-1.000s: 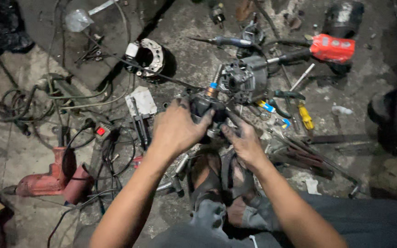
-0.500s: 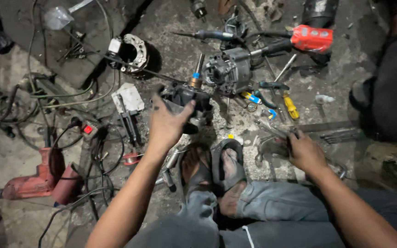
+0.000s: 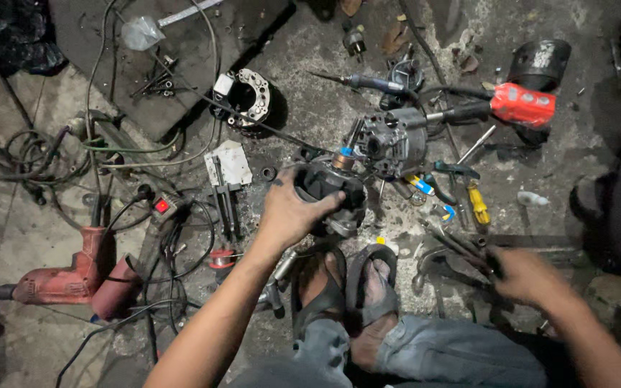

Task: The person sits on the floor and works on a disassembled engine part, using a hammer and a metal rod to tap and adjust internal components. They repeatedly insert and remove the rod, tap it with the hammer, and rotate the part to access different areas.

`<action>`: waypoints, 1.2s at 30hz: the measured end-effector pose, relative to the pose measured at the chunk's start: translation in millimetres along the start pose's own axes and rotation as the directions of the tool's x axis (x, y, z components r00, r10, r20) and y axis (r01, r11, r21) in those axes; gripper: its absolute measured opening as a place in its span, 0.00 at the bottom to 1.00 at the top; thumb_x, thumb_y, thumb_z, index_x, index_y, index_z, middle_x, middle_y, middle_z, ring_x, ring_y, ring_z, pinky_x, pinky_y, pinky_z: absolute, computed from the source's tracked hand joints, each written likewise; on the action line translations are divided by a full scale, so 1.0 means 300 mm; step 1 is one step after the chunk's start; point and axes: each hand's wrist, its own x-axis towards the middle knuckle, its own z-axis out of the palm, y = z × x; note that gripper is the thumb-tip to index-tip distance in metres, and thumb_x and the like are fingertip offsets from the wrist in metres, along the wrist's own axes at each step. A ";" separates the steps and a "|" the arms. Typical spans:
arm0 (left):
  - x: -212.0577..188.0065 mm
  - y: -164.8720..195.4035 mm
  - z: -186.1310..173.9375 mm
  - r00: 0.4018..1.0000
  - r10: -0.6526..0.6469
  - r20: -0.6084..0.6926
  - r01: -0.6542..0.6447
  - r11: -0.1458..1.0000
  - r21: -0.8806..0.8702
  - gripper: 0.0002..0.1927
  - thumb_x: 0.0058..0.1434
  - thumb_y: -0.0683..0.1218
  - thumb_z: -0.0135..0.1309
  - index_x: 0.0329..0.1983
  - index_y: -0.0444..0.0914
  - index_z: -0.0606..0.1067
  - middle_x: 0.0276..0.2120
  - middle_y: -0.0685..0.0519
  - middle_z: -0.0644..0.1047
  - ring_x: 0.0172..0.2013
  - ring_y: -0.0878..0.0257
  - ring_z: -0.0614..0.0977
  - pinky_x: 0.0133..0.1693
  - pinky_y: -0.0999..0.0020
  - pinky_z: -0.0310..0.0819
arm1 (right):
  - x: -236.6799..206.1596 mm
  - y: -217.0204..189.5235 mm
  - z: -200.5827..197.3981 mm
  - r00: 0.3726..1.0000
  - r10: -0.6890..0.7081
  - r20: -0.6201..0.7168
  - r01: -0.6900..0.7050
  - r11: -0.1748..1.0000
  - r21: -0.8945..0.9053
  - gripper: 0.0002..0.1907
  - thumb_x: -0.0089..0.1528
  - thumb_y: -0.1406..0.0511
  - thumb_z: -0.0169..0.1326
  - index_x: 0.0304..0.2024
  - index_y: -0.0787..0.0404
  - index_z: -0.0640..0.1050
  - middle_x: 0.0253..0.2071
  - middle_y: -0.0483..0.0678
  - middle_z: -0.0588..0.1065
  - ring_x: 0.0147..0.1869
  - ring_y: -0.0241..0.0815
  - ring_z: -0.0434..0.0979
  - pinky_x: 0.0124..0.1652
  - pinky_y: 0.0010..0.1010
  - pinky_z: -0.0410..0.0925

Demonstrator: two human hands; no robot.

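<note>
At the centre of the floor, just beyond the person's sandalled feet (image 3: 346, 287), a dark motor part with a copper-coloured end (image 3: 332, 188) sat in the left hand (image 3: 292, 208). Fingers were wrapped over its top and near side, thumb on the left flank; grip closed around the body. Its long axis ran from the palm up and to the right, copper end pointing far-right toward the grey alternator housing (image 3: 391, 141), which lay just beside it, possibly touching; contact could not be resolved.

Right hand (image 3: 526, 276) was well apart to the right and nearer, blurred, over a cluster of long metal tools (image 3: 461, 248). Whether its fingers pinched one of them could not be told. Left hand was clearly the nearer to the part.

Surroundings: yellow-handled screwdriver (image 3: 477, 205) right of the housing; red power tool (image 3: 522, 104) far right; ring-shaped stator piece (image 3: 246, 97) far left of centre; red drill (image 3: 66, 276) near left, amid tangled cables (image 3: 174, 244).
</note>
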 end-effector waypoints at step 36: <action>0.035 0.076 -0.042 0.994 -0.006 0.113 -0.003 0.997 0.083 0.46 0.36 0.66 0.72 0.49 0.28 0.78 0.44 0.37 0.82 0.48 0.45 0.84 0.53 0.56 0.76 | 0.030 -0.572 -0.423 0.572 -0.407 -0.712 0.617 0.786 0.046 0.18 0.65 0.65 0.56 0.57 0.59 0.79 0.49 0.56 0.80 0.45 0.55 0.82 0.43 0.40 0.75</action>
